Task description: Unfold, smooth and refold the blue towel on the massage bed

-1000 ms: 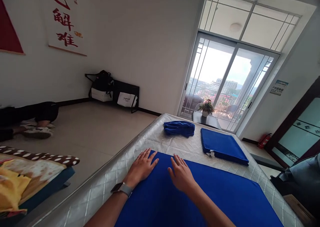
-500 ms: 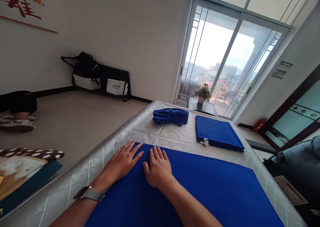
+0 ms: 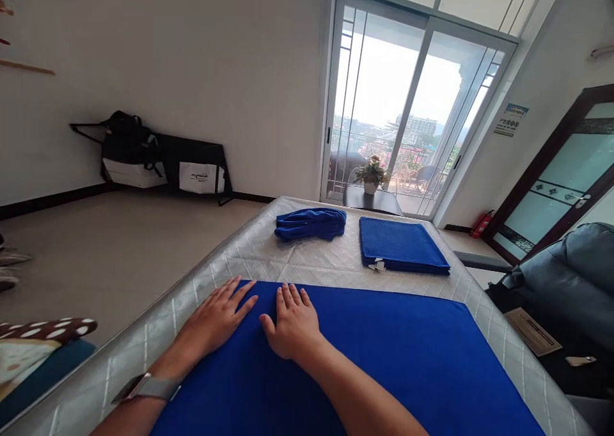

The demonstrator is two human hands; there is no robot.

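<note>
Smoothing, seemingly: left hand (image 3: 213, 321) and right hand (image 3: 292, 324) lie open, gripping nothing, pressing blue towel (image 3: 407, 353) beneath; lifting needs a pinched edge.

Plain royal blue on the flat spread cloth (image 3: 407, 359) under left grip (image 3: 213, 321) and right grip (image 3: 292, 324). Silver-grey diamond quilting on the padded bed top (image 3: 288, 266) around them. Same blue beyond the grips on the crumpled cloth bundle (image 3: 311, 224) and folded square towel (image 3: 400, 252).
</note>
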